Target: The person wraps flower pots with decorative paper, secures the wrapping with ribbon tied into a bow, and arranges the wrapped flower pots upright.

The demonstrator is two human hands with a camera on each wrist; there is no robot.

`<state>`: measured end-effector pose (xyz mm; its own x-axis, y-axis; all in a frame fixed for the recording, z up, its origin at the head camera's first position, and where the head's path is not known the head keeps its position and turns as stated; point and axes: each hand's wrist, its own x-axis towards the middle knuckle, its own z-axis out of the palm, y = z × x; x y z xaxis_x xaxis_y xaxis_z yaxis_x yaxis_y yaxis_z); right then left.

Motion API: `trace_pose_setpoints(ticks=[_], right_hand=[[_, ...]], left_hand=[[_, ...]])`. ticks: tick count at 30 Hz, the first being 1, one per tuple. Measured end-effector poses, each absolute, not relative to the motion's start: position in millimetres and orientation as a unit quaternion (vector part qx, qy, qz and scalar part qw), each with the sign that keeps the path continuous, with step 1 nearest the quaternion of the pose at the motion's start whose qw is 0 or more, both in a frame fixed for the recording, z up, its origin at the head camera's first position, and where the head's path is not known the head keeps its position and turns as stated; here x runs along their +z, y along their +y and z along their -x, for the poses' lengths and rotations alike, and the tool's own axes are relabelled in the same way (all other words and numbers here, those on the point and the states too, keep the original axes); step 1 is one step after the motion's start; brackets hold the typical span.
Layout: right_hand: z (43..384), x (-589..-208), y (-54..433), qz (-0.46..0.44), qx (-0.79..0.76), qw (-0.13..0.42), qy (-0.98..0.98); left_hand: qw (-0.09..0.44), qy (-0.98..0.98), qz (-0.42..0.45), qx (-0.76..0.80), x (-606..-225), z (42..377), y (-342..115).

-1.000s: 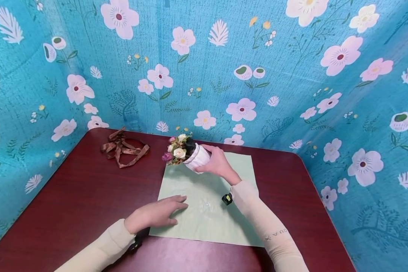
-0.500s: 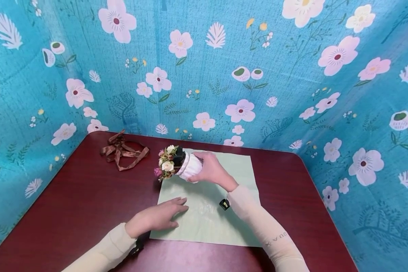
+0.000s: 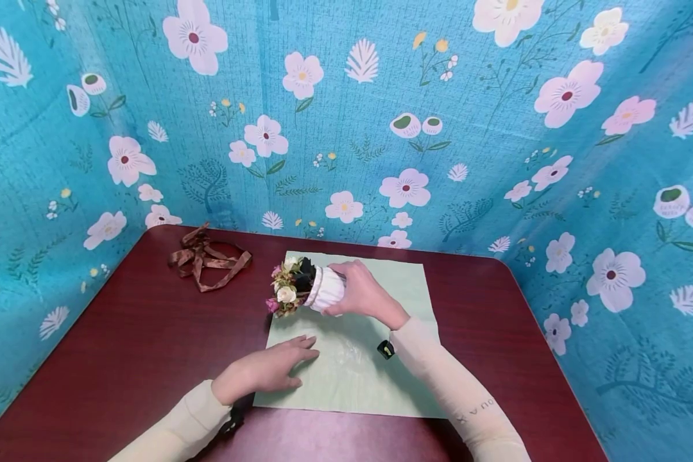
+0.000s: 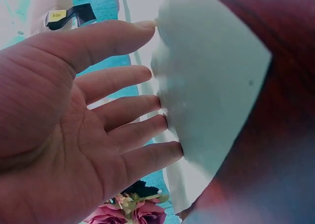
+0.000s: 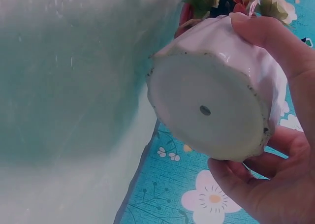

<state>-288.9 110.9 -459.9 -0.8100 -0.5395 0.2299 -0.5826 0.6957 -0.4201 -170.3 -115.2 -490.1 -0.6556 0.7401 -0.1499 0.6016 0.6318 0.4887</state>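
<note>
My right hand (image 3: pixel 365 292) grips a white flowerpot (image 3: pixel 326 290) tipped on its side above the paper, its flowers pointing left. Cream and pink flowers (image 3: pixel 286 294) fill its mouth. In the right wrist view the pot's flat base (image 5: pixel 197 106) shows a small hole, with the thumb and fingers round the wall. A pale green sheet of paper (image 3: pixel 375 378) lies on the table below. My left hand (image 3: pixel 268 367) rests at the sheet's left side. Its fingers are spread and their tips touch the paper (image 4: pixel 211 76) in the left wrist view.
A brown ribbon (image 3: pixel 208 263) lies in a loose tangle at the back left of the dark red table (image 3: pixel 150 333). Blue flowered cloth (image 3: pixel 323 128) hangs behind the table and along its sides.
The right hand has brought the flowerpot a little left and nearer to me, and lower over the paper. My left hand has stayed in place.
</note>
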Motion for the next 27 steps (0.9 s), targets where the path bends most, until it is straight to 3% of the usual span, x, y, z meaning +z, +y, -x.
trace_pose_setpoints(ticks=[27], right_hand=[[274,-469,112,-0.330,0.193,0.032,-0.923]], left_hand=[[0.114,0.896,-0.402,0.150,-497,156,-108]])
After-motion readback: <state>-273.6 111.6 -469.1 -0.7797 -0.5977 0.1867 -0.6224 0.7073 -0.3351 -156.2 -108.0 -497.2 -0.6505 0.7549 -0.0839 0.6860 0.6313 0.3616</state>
